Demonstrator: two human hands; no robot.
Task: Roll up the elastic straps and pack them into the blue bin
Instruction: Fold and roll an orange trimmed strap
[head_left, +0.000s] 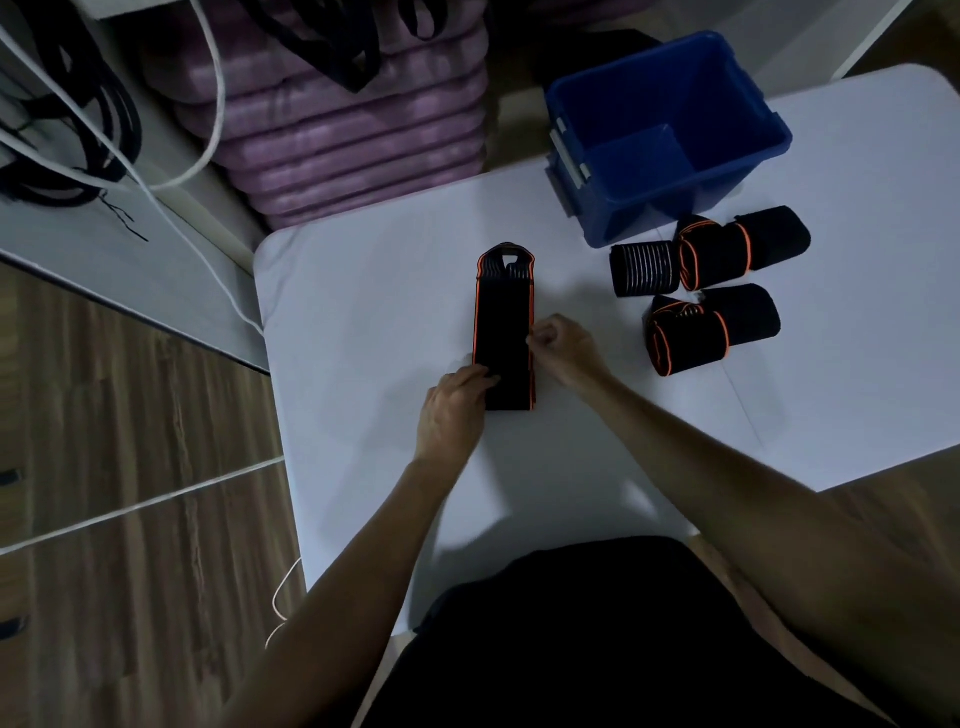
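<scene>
A flat elastic strap, black with orange edging, lies lengthwise at the centre of the white table, its looped end pointing to 12 o'clock. The left hand rests on the strap's near end, its straight fingers pressing on the fabric at about 7 o'clock of the strap. The right hand pinches the strap's right edge at about 3 o'clock with curled fingers. At 2 o'clock from the strap stands the blue bin. In front of the bin, three rolled straps sit close together on the table: a striped roll, an orange-trimmed roll beside it, and another orange-trimmed roll nearer the person.
</scene>
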